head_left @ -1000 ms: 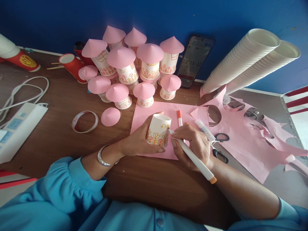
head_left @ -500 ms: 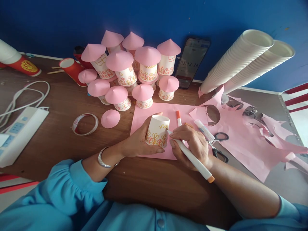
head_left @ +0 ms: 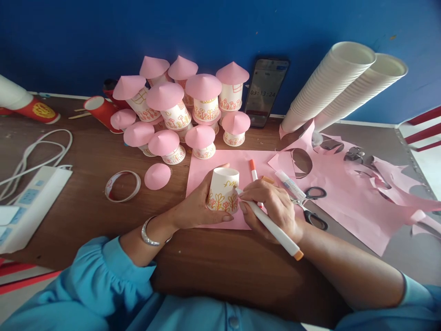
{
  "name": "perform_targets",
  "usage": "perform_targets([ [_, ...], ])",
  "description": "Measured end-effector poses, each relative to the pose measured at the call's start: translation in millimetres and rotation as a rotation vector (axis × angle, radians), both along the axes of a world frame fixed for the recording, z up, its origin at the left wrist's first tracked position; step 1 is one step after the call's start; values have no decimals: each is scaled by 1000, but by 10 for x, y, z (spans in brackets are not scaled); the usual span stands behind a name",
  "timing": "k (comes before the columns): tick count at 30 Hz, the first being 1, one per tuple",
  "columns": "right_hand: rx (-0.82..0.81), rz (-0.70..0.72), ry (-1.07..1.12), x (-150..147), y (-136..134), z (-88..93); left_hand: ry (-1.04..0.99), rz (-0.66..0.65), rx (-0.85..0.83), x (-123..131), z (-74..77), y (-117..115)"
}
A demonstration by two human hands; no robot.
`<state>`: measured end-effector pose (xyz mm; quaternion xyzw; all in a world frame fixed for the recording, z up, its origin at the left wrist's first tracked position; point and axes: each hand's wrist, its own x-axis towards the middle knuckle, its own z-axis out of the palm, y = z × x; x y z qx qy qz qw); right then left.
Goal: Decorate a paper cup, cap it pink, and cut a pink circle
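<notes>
My left hand [head_left: 196, 204] is wrapped round a white paper cup [head_left: 223, 188], its fingers behind and its thumb along the base. Orange and yellow flowers ring the cup's lower part, and a yellow squiggle runs near the rim. My right hand [head_left: 272, 207] grips a white marker pen [head_left: 275, 230] with an orange end; its tip is at the cup's right side, by the squiggle. Beneath both lies a pink paper sheet [head_left: 234, 158], and on it a second marker [head_left: 253, 170] with an orange-red cap.
Several decorated cups with pink cone roofs [head_left: 165, 96] stand at the back, beside a phone [head_left: 265, 92]. Tall cup stacks [head_left: 327, 82] lean right. Scissors [head_left: 315, 220], a glue tube [head_left: 289, 181] and cut pink paper [head_left: 351, 197] lie right; a paper ring [head_left: 138, 186] and power strip [head_left: 34, 202] left.
The view has shifted slightly. The marker tip stays at the cup's right side, and the yellow squiggle looks slightly longer. Both hands keep their hold.
</notes>
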<state>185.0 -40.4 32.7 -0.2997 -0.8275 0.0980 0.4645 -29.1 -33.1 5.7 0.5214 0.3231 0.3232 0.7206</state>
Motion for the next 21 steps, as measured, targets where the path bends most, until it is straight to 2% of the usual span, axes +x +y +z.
perform_targets([
  [6,9,-3,10,-6,1,-7,23,21,13,-16,13,7],
  [14,-22,-40,11,12,13,-3,-46,-17,-55,-42,-20,-4],
  [21,-10,-59,17,19,20,-18,-55,-40,-78,-50,10,2],
])
